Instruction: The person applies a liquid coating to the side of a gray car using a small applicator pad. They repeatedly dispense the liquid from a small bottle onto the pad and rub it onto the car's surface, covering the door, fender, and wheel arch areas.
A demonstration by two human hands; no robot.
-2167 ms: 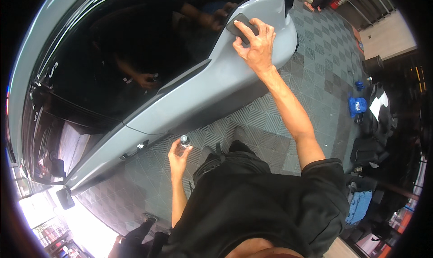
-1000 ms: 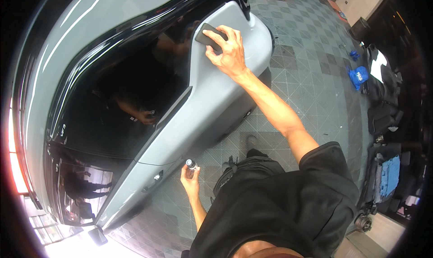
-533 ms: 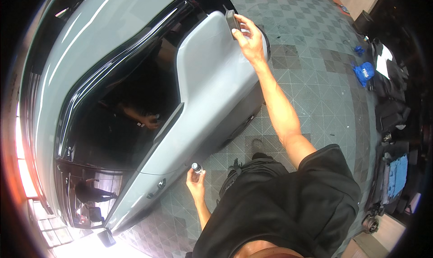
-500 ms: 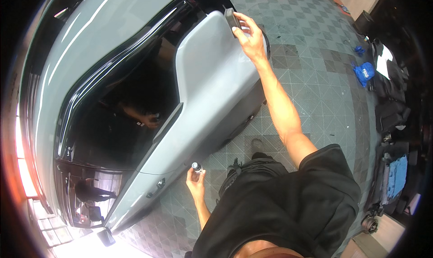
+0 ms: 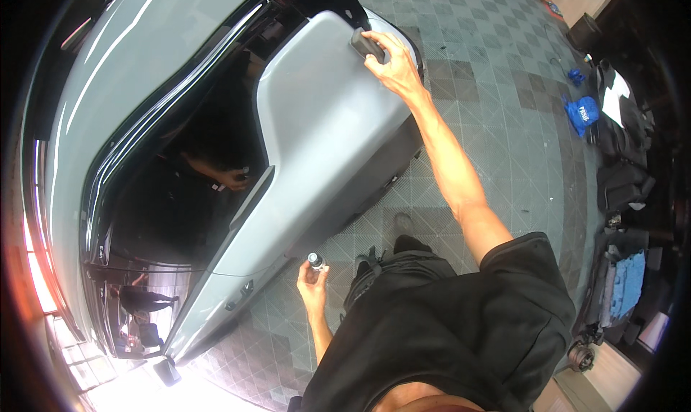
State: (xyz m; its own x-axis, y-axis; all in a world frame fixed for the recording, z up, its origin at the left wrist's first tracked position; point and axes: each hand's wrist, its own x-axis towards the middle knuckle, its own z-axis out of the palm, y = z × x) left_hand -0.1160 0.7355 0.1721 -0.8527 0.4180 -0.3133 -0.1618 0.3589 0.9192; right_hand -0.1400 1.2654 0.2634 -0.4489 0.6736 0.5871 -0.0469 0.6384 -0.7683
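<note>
My right hand [image 5: 400,68] is stretched out to the far end of the grey car's rear side panel [image 5: 309,88]. Its fingers and thumb pinch a dark applicator block [image 5: 364,46], which lies against the panel's upper edge or just over it; I cannot tell if they touch. Close to my body, beside the door, my left hand [image 5: 312,291] is wrapped round a small bottle [image 5: 315,261] with a dark cap ring and a pale top. The bottle stands roughly upright, its lower part hidden by the fingers.
Dark tinted side windows [image 5: 180,196] run along the car, with a side mirror [image 5: 167,372] at the lower left. Tiled flooring [image 5: 489,145] spreads to the right. Along the right edge lie a blue bag [image 5: 581,113], dark seat-like pieces [image 5: 625,185] and blue cloths [image 5: 628,282].
The applicator block in my right hand has moved slightly down and left along the panel's top. My left hand still holds the bottle, and the view has shifted a little.
</note>
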